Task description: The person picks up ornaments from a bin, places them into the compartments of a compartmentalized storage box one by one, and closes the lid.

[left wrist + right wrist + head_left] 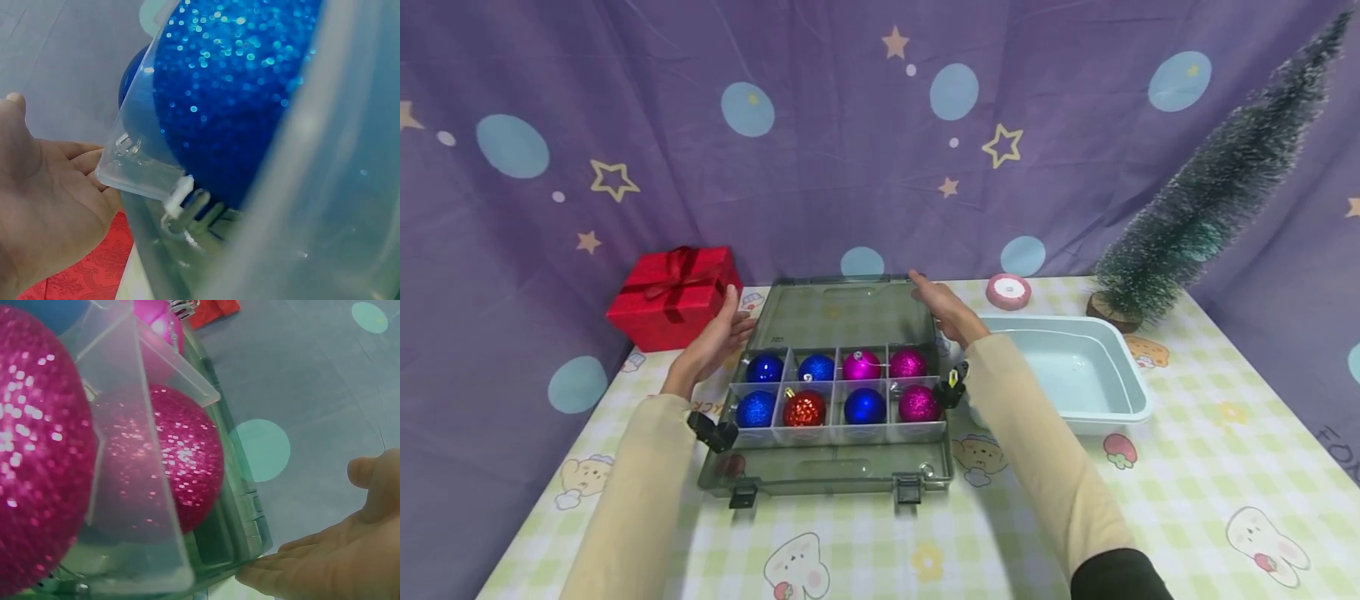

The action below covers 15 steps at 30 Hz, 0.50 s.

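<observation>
A translucent grey-green plastic case [850,321] with two front latches lies on the table. Across its middle stands a clear divided tray [808,435], and I cannot tell whether it sits in or on the case. Each visible compartment holds a bauble: shiny and glittery blue ones [225,94], pink ones [187,456] and a red one [804,409]. My left hand [711,337] is held upright along the case's left side, fingers extended, contact unclear. On the other side my right hand [951,310] has straight fingers at the far right corner, its fingertips seemingly against the case edge.
A red gift box [677,296] with a bow stands behind my left hand. Right of the case is a pale blue basin [1138,400]. A pink ribbon roll [1008,292] lies at the back, and a small artificial fir tree [1195,200] rises at the back right.
</observation>
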Each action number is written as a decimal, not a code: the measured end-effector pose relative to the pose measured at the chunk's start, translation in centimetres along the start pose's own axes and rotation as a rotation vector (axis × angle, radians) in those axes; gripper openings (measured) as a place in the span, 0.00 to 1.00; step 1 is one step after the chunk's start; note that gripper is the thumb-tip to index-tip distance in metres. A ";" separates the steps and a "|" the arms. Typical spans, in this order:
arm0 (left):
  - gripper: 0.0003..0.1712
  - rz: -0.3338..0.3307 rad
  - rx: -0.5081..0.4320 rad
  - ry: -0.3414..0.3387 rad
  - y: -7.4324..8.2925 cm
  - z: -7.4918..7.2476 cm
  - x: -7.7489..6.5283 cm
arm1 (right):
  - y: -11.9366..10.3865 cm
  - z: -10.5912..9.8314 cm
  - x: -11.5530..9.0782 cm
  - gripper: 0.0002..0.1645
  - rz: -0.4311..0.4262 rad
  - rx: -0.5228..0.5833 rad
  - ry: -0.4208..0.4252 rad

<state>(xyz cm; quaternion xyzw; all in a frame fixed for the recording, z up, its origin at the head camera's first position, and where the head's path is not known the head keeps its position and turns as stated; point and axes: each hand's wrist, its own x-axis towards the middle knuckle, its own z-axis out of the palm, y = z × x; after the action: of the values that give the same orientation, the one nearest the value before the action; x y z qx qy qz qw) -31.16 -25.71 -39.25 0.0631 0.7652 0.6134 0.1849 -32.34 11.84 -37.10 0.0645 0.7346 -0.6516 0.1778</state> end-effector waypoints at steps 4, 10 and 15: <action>0.61 0.009 0.002 0.006 0.0 0.0 -0.1 | 0.2 0.2 0.0 0.46 -0.004 -0.001 0.012; 0.61 0.028 -0.030 0.011 0.1 0.2 -0.1 | 0.3 0.2 -0.1 0.46 -0.041 0.019 0.029; 0.61 0.025 -0.075 0.008 0.2 0.2 -0.2 | 0.3 0.2 -0.3 0.46 -0.051 0.028 0.038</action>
<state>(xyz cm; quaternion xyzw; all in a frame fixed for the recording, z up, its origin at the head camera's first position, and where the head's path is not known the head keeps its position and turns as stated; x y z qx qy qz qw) -30.89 -25.55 -39.03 0.0630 0.7417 0.6440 0.1764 -31.94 11.68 -37.32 0.0608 0.7301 -0.6648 0.1462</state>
